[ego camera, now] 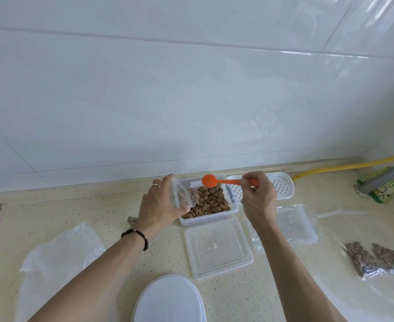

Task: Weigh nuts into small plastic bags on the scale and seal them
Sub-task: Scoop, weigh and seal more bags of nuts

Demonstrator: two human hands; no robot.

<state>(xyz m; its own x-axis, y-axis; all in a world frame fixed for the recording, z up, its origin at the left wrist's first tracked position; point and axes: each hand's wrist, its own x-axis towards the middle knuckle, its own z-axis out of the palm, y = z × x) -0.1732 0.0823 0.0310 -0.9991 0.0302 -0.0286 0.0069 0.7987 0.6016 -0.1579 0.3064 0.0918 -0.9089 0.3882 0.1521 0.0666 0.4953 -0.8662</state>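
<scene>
Nearest the camera, a round white lid (169, 298) is cut off by the bottom edge. Beyond it a clear square lid (218, 246) lies flat on the speckled counter (98, 205), with crumpled clear plastic (59, 254) to its left, a stack of empty bags (293, 225) to its right and two filled bags of nuts (374, 257) further right. Farther back, the left hand (158, 203) grips a small clear bag (183, 194) holding a few nuts, over the left edge of the clear tub of nuts (211, 202). The right hand (257, 196) pinches an orange spoon (223, 181) by its handle, bowl raised above the tub. That hand partly hides a white perforated tray (283, 184) behind it. No scale can be made out.
</scene>
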